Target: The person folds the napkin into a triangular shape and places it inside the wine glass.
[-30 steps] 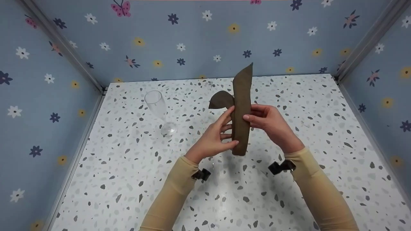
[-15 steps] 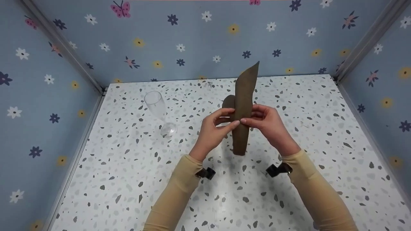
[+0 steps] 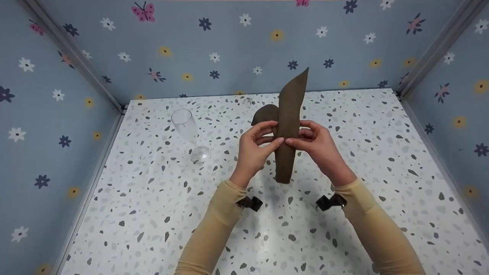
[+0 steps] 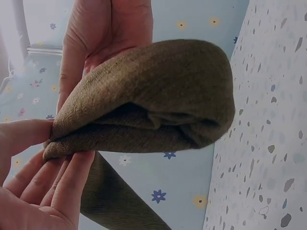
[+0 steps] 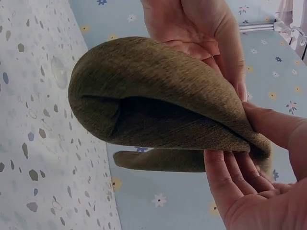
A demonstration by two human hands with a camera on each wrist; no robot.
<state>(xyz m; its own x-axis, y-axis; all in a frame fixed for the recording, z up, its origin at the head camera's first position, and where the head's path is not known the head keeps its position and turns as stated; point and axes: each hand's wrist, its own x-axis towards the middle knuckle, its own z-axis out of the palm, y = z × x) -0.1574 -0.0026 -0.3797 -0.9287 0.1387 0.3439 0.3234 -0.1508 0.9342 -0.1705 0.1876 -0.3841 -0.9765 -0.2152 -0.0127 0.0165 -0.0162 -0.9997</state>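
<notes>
A brown folded cloth napkin is held up above the table, its pointed end upward and a rounded flap sticking out behind it to the left. My left hand pinches its left side between thumb and fingers. From the other side my right hand pinches it too, the thumb tips nearly meeting on the front. The left wrist view shows the folded napkin end-on, with layers looped into a thick bend. In the right wrist view, a hollow opens between the layers of the napkin, and a strip hangs behind.
A clear champagne flute lies or stands on the speckled white table to the left; which one I cannot tell. Blue flowered panels enclose the table at the back and both sides.
My left hand has drawn its fingers in from a wider spread and moved up the napkin, bringing its thumb beside the right thumb. The napkin tilts slightly rightward at the top.
</notes>
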